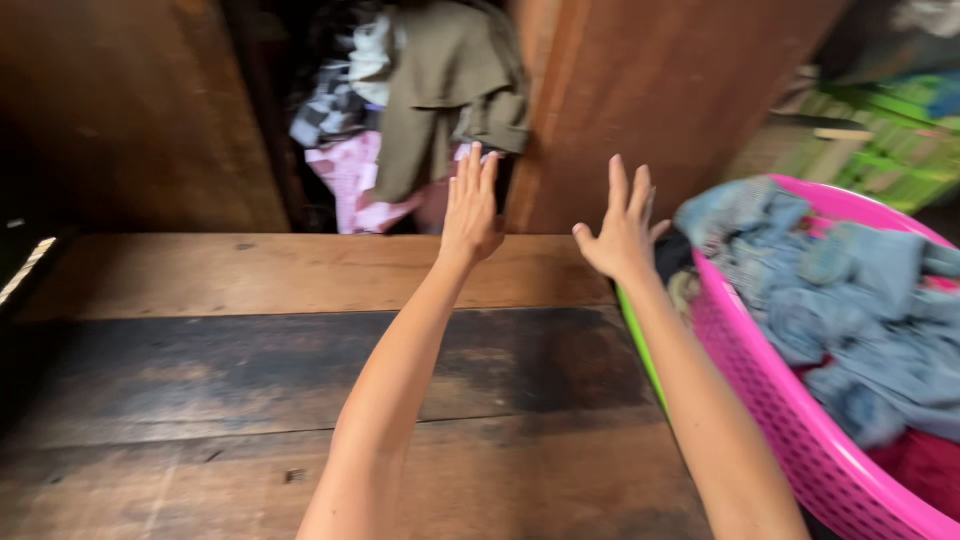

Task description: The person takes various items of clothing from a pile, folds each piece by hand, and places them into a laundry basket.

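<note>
Both my arms reach forward over a dark wooden floor point(250, 380). My left hand point(470, 205) is open, fingers up, right in front of an olive-green garment point(450, 85) that hangs with other clothes in a gap between wooden panels. My right hand point(622, 225) is open too, fingers spread, holding nothing, in front of a reddish wooden panel point(660, 90). A pink plastic laundry basket point(780, 410) stands just right of my right arm, heaped with blue denim clothes point(850, 300).
A pink cloth point(350, 180) and a checked grey cloth point(325, 110) hang beside the olive garment. A brown wooden panel point(130, 110) closes the left side. Green slatted crates point(890, 150) stand at the far right. A green rim point(640, 345) shows under the pink basket.
</note>
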